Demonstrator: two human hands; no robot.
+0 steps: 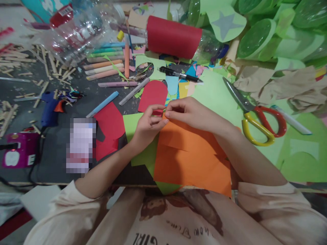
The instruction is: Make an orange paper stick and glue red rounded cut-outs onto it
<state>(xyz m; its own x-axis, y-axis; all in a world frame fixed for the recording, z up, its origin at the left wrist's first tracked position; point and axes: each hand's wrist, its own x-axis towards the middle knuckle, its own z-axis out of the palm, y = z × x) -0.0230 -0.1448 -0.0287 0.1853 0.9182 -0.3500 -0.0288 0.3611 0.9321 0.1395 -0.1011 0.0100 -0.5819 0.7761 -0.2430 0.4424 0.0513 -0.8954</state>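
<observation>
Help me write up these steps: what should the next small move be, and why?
I'd probably slide the orange paper a little farther onto the table: its near edge hangs past the table's edge, and the left hand and right hand meet close to its far left corner.

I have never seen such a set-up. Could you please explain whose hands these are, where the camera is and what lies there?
There is no machine, only a person's bare left hand and right hand. The picture comes from a camera on the head, looking forward and down. On the dark table lie orange paper, scissors, markers, a glue gun and a bottle wrapped in red paper. Both hands are close together at the orange paper's far edge; whether they hold something, I cannot tell.
</observation>
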